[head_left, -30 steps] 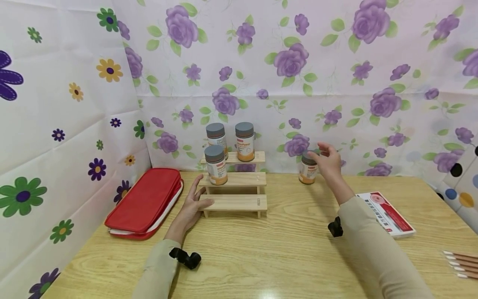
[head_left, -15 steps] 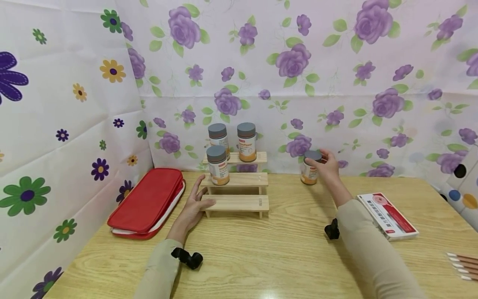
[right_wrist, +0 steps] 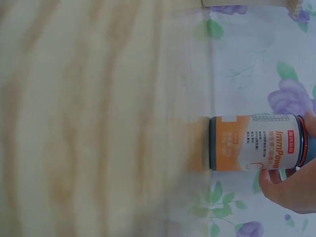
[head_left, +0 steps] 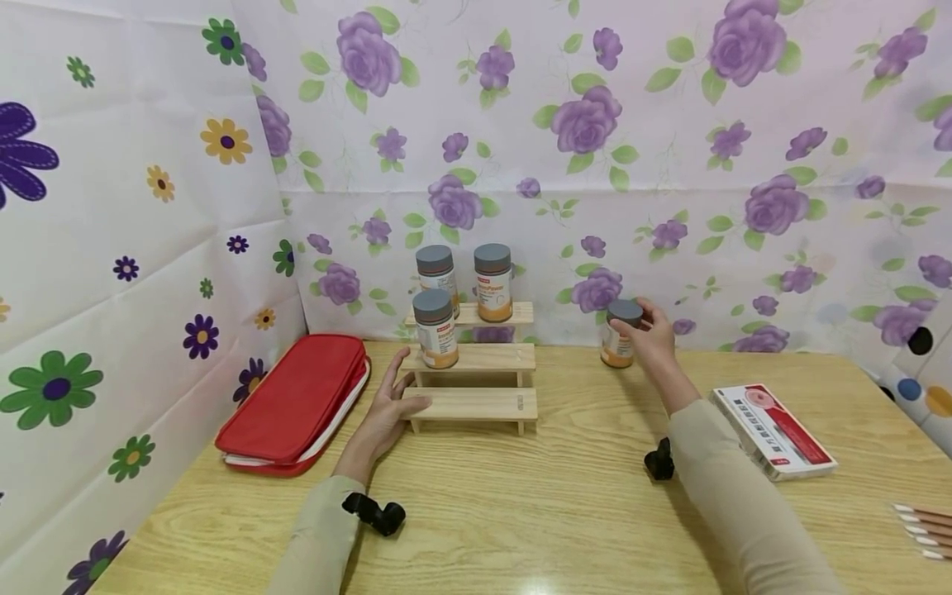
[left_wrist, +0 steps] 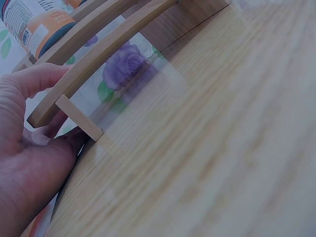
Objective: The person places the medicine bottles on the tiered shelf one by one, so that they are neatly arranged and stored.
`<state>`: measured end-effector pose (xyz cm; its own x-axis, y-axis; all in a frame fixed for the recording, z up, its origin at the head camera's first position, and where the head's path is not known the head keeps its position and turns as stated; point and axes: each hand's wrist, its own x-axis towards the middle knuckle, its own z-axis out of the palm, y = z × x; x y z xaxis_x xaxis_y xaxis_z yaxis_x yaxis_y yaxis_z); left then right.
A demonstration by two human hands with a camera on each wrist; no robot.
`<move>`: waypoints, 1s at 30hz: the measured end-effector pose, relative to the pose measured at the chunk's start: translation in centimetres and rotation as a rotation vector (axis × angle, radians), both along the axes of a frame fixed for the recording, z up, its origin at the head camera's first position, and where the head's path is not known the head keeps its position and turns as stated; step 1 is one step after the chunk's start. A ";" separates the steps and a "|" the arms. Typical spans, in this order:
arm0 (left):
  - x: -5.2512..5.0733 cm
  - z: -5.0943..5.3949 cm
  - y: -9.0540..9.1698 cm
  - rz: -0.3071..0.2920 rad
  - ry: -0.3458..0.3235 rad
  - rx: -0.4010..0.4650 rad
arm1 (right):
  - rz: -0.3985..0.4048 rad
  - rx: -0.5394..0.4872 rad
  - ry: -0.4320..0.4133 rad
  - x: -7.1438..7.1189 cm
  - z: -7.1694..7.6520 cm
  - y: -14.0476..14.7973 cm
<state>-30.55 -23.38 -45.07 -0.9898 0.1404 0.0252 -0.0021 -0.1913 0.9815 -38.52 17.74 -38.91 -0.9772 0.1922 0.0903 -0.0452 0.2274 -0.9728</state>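
Observation:
My right hand (head_left: 656, 339) grips a supplement bottle (head_left: 618, 351) near its grey lid; the bottle stands upright on the table at the back right. In the right wrist view, its white and orange label (right_wrist: 266, 143) faces the camera, with my thumb at the upper body. My left hand (head_left: 383, 417) holds the left end of a three-step wooden display rack (head_left: 476, 403), thumb over the lowest step. Some of its fingers are hidden behind the rack. Two like bottles (head_left: 494, 289) stand on the top step, and another bottle (head_left: 437, 335) is on the middle step's left end.
Left of the rack lies a red zippered case (head_left: 297, 401). A white and red box (head_left: 773, 430) rests beside my right forearm. Several pencils (head_left: 930, 529) lie at the right edge. Flowered cloth (head_left: 565, 190) hangs behind the table (head_left: 521, 504).
My right hand has come down and closed around the upper part of the bottle, which stays in place. The left hand keeps its place at the rack. The head view has shifted slightly.

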 end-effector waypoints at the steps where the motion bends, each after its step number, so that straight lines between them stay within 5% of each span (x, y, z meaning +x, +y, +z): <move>1: 0.0 0.0 0.0 0.001 -0.001 -0.002 | -0.006 -0.003 -0.001 0.0 -0.1 0.0; 16: 0.0 0.0 -0.1 -0.002 0.000 -0.018 | 0.002 0.002 0.003 0.6 0.2 -0.2; 30: 0.0 0.1 -0.1 -0.005 -0.006 -0.013 | 0.073 -0.055 0.042 1.7 4.2 -2.1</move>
<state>-30.57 -23.46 -45.02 -0.9892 0.1454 0.0172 -0.0092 -0.1789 0.9838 -36.79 15.69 -34.71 -0.9844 0.1269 0.1222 -0.1001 0.1681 -0.9807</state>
